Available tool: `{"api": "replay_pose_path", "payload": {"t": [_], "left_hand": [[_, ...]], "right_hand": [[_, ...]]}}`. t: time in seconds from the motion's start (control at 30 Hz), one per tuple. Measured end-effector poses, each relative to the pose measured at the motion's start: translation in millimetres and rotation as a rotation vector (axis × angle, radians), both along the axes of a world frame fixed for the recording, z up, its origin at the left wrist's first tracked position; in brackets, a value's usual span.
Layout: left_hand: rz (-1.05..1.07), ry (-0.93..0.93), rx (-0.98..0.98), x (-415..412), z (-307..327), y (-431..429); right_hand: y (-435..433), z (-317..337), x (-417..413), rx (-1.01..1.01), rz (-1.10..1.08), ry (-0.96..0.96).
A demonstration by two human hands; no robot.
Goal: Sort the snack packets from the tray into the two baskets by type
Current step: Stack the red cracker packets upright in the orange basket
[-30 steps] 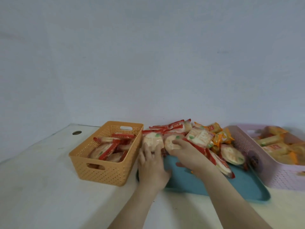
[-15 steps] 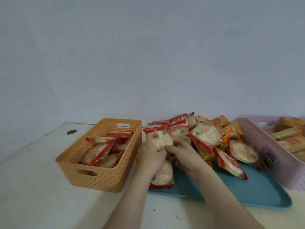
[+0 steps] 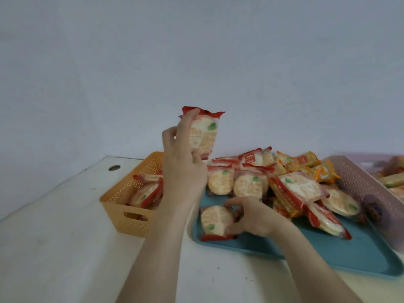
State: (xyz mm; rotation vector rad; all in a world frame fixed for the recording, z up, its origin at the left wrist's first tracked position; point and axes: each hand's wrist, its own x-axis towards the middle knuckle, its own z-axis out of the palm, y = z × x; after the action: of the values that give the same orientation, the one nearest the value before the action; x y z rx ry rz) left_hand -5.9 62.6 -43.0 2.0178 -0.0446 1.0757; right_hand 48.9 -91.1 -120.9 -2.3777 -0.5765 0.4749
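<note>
Red-edged clear packet of a round cracker (image 3: pixel 205 136) hangs high by the orange perforated plastic basket (image 3: pixel 122 204), the left hand (image 3: pixel 183 171) clamped round it, while the right hand (image 3: pixel 255 217) pinches a second such packet (image 3: pixel 215 219) on the teal plastic tray (image 3: pixel 328 252).

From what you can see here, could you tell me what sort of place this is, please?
Likely a staged sorting bench: plain white table, blank wall, and a tray of packets between an orange basket and a pink basket.

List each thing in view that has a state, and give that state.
Teal tray: heaped with mixed packets.
Left hand: grips raised red cracker packet.
Right hand: grips second red cracker packet, on tray.
Orange basket: holds red packets.
Pink basket: holds yellow packets.
</note>
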Motion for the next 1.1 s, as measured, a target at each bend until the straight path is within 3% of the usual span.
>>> {"api": "replay_pose_path", "payload": {"t": [0.07,0.13,0.2,0.23,0.33,0.4,0.47,0.53,0.6,0.7,0.77,0.8,0.9,0.93,1.0,1.03,1.1], "left_hand": [[0.162,0.097,0.145,-7.4,-3.3,25.2],[0.272,0.427,0.352,-7.3,-14.0,48.4],[0.239,0.692,0.379,-15.3,-24.9,58.2],[0.249,0.698,0.352,-21.2,-30.2,59.1],[0.301,0.410,0.275,-48.1,-34.1,64.3],[0.205,0.489,0.315,-64.1,-35.4,69.4],[0.139,0.678,0.549,-77.2,-37.3,69.4],[0.147,0.655,0.671,-85.0,-40.2,68.1],[0.170,0.605,0.649,-91.7,-40.6,65.6],[0.114,0.601,0.614,-101.3,-43.7,60.9],[0.027,0.599,0.617,-110.8,-42.6,52.0],[-0.016,0.607,0.599,-119.3,-41.0,47.7],[-0.141,0.497,0.281,-140.1,-28.2,45.5],[-0.085,0.435,0.161,-145.0,-23.4,50.8],[0.212,0.333,0.198,-145.5,-14.4,70.7],[0.358,0.380,0.284,-143.7,-13.1,84.3],[0.480,0.723,0.368,-136.7,-19.3,109.0]], "right_hand": [[6.2,0.9,-1.8,-0.034,-0.024,-0.038],[11.2,2.7,-4.7,-0.051,-0.029,-0.094],[17.6,2.7,-8.5,-0.090,0.014,-0.148],[20.9,2.7,-11.4,-0.115,0.033,-0.160],[33.0,-2.3,-18.3,-0.183,0.032,-0.197],[34.6,-4.1,-21.4,-0.143,-0.051,-0.191],[32.8,-0.2,-23.9,-0.043,-0.158,-0.227],[31.9,9.4,-25.4,0.214,-0.280,-0.230],[37.1,24.1,-28.2,0.552,-0.331,-0.201],[55.5,42.9,-37.6,0.763,-0.284,-0.199],[68.2,52.1,-50.9,0.692,-0.205,-0.297],[73.4,56.9,-60.7,0.564,-0.140,-0.362],[75.8,58.7,-78.5,0.110,0.114,-0.466],[72.9,57.9,-83.1,0.107,0.166,-0.433],[65.6,55.2,-87.2,0.318,0.175,-0.344],[62.3,54.1,-88.2,0.413,0.141,-0.288],[59.9,51.3,-90.5,0.489,0.049,-0.180]]}}
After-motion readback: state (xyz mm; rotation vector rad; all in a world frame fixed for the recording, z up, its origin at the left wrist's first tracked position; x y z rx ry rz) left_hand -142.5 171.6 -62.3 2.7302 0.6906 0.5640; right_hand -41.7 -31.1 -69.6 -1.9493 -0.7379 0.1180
